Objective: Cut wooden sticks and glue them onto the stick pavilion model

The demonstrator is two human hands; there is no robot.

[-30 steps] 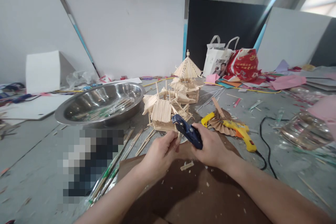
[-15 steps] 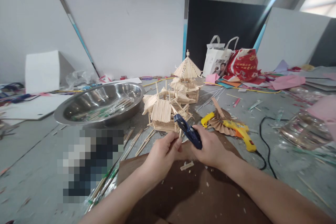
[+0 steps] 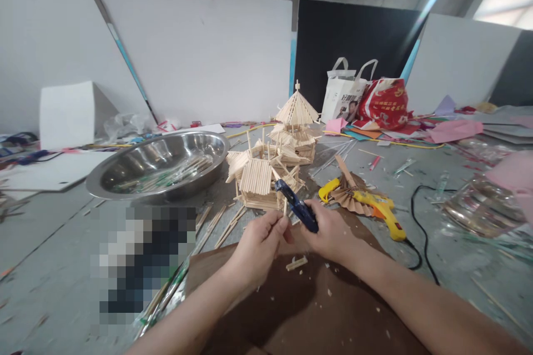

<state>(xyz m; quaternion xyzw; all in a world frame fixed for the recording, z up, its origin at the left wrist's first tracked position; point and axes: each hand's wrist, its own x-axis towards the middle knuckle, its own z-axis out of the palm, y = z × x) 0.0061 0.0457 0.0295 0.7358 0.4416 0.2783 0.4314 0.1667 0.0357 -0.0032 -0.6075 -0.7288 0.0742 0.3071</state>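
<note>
Between the fingertips of my left hand is a short, thin wooden stick, held nearly upright. My right hand is closed round a dark blue hand cutter, its head tilted up and left beside the stick. Whether its jaws touch the stick I cannot tell. Just beyond both hands stands a model house built of thin sticks, with a taller pointed-roof tower behind it. A small stick offcut lies below my hands on a brown board.
A steel basin with wrapped sticks stands at the left. More sticks lie before the model. To the right are a yellow glue gun with a black cord, a folded brown paper fan and a clear container.
Very little differs. The cutter and my right hand have shifted slightly left, while my left hand keeps the stick in nearly the same place.
</note>
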